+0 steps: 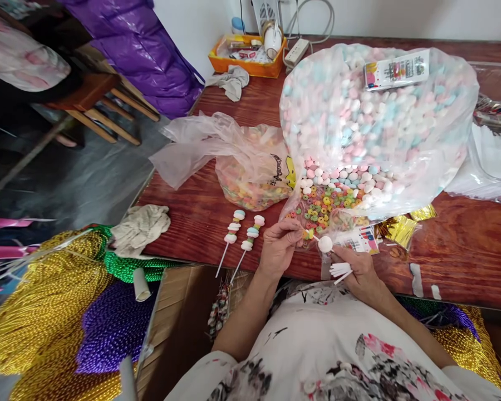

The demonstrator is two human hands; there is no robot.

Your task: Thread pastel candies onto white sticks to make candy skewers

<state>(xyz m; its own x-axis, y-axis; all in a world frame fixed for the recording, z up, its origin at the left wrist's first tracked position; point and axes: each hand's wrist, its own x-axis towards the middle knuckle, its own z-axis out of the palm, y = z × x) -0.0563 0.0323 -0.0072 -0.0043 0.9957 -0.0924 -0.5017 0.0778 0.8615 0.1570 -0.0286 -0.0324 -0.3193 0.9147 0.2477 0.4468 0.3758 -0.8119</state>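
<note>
Head view, looking down over the near edge of the red-brown table (463,250): the left hand (278,250) pinches a small coloured cereal ring (307,234) between thumb and fingertips, and it is sliding that ring onto a thin white stick. The right hand (359,273) is closed around a bundle of white sticks (340,270), with the working stick poking out toward the left hand, a white marshmallow (325,244) already sitting on it. Both hands hover just above the near edge, right at the mouth of the big clear bag of pastel marshmallows (376,122), where loose cereal rings (321,203) spill out. Two finished skewers (242,234) lie side by side to the left, near the same edge, beside a smaller bag of coloured rings (250,172). To thread it well, I judge, keep the stick steady and level, line the ring's hole up with the tip, and push gently so the brittle ring does not crack, snugging it against the marshmallow. A crumpled cloth (140,228) sits at the table's left corner.
</note>
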